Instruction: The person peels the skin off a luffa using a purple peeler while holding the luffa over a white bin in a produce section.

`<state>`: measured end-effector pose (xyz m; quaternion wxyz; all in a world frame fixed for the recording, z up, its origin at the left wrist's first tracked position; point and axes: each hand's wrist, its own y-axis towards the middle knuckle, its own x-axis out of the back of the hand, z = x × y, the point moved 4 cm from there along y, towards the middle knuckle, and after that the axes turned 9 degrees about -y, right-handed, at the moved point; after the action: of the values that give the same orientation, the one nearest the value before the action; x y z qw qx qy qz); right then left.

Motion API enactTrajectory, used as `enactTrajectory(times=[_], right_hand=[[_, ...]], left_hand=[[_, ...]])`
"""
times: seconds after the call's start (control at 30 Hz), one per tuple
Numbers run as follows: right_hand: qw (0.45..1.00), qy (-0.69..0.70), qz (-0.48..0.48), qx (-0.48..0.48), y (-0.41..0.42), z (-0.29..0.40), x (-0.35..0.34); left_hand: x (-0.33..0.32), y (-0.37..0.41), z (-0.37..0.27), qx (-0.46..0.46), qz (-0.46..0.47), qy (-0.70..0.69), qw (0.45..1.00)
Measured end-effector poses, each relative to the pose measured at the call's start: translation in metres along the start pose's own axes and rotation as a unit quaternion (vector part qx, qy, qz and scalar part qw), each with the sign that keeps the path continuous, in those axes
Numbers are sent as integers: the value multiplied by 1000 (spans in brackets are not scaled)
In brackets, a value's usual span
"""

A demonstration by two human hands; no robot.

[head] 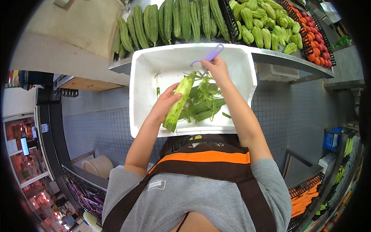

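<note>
My left hand point(168, 102) holds a mostly peeled loofah gourd point(179, 101), tilted, its lower end over the near rim of a white foam box point(134, 95). Patches of darker green skin remain on its pale flesh. In my right hand point(216, 69) is a purple-handled peeler point(214, 54), its head just beyond the gourd's upper end. Green peelings point(206, 94) hang below the peeler and lie heaped in the box. Beneath them are ridged green gourds point(207, 111), partly covered.
Beyond the box, a metal-edged display holds ridged loofahs point(168, 21), chayotes point(268, 23) and tomatoes point(317, 40) in black crates. Behind me stand crates of carrots point(304, 200) and eggplants point(84, 194). A blue basket point(332, 138) is at the right.
</note>
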<state>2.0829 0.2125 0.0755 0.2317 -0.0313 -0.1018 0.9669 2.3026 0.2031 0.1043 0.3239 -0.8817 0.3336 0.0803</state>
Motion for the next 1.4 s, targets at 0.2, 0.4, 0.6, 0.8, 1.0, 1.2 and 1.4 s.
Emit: enactTrajectory(times=[0.2,0.4,0.6,0.8,1.0,1.2,1.4], right_hand=[[989,-41,142,19,-17,15,-33],[994,-92,15,58,-1,10,-6],[971,-220,-90,13,11,-3,-4],[994,-45,68,72,-25,14,-37],[988,-98,-118,20,6,-6,9],[993,84,77,13,-21,0,-21],[996,53,-70,-12,11,-35,23]], left_hand=[[0,3,-5,-67,-16,141,988],[5,2,-3,-83,-31,227,970],[8,2,-1,-110,-45,282,952],[15,10,9,-85,-44,206,974],[9,0,1,-21,-36,104,994],[4,-4,5,79,31,-195,977],[-4,-14,11,102,55,-291,950]])
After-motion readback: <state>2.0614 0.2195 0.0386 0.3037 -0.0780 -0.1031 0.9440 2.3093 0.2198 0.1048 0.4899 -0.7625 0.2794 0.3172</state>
